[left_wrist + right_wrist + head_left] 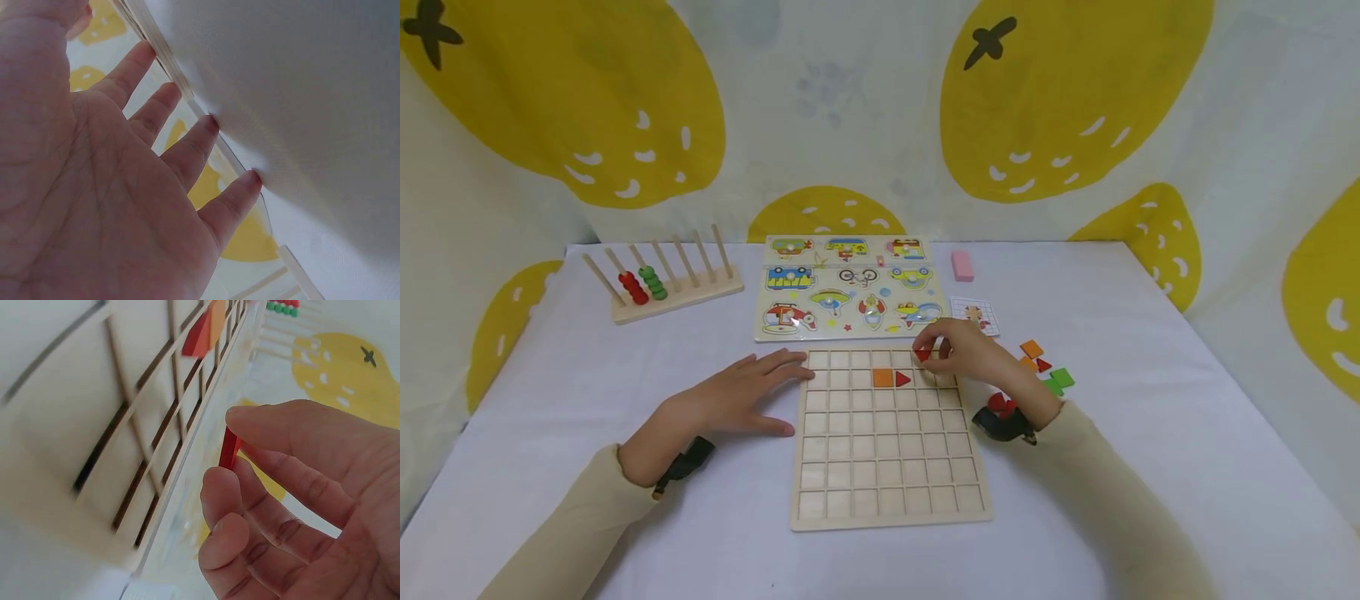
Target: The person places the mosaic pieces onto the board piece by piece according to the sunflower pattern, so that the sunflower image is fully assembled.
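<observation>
**Likely placing step**

Red triangular tile (922,356), just right of head-view centre, pinched in right hand (972,348) over pale wooden grid board (891,475). Left hand (730,393) spread at board's left edge. Next probably: align, lower into cell.

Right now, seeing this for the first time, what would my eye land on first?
Probably the huge yellow shapes on the white cloth behind the table. Next, the pale grid board in the middle, where an orange square and red triangle sit side by side near the far edge. The right hand pinches another red piece near the board's far right corner.
</observation>
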`<state>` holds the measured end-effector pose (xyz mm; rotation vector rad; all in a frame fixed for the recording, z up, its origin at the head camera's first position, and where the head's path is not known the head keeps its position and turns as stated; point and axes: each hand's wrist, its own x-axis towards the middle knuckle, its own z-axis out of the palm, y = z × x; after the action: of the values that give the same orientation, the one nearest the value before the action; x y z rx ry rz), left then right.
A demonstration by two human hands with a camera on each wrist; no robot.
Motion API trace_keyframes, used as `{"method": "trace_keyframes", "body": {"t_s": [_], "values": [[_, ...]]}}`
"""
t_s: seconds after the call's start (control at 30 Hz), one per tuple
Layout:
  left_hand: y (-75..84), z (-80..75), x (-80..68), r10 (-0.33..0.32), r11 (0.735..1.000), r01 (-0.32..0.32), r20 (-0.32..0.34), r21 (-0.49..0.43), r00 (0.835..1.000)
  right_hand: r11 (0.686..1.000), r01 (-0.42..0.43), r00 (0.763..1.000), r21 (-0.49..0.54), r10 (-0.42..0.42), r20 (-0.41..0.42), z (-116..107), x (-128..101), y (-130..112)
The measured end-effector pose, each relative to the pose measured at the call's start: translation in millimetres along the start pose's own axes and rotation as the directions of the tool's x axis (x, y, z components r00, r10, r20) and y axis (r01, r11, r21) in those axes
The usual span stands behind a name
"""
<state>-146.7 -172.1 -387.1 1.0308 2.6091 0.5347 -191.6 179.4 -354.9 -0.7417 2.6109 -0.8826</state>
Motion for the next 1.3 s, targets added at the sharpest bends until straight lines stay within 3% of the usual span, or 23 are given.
{"method": "trace_keyframes", "body": {"t_s": [0.2,0.53,0.87,1.3], "values": [[-1.3,1.6,0.0,0.001,1.000,-0.001,-0.002,0.006,1.000,0.996,0.089,0.995,-0.005,-0.089,0.044,10.1,13.9,-15.0],[-2.9,1.4,1.5,-0.019,1.000,0.019,0.007,0.010,1.000,0.989,0.142,0.980,-0.042,-0.134,0.147,30.8,33.0,-37.8],[0.2,0.2,1.5,-0.014,1.000,0.014,0.005,0.004,1.000,0.993,0.113,0.970,-0.045,-0.100,0.221,41.3,38.6,-46.5],[0.6,0.0,1.5,-0.024,1.000,0.024,0.006,0.016,1.000,0.990,0.136,0.970,-0.048,-0.123,0.211,42.2,39.0,-45.1]]}}
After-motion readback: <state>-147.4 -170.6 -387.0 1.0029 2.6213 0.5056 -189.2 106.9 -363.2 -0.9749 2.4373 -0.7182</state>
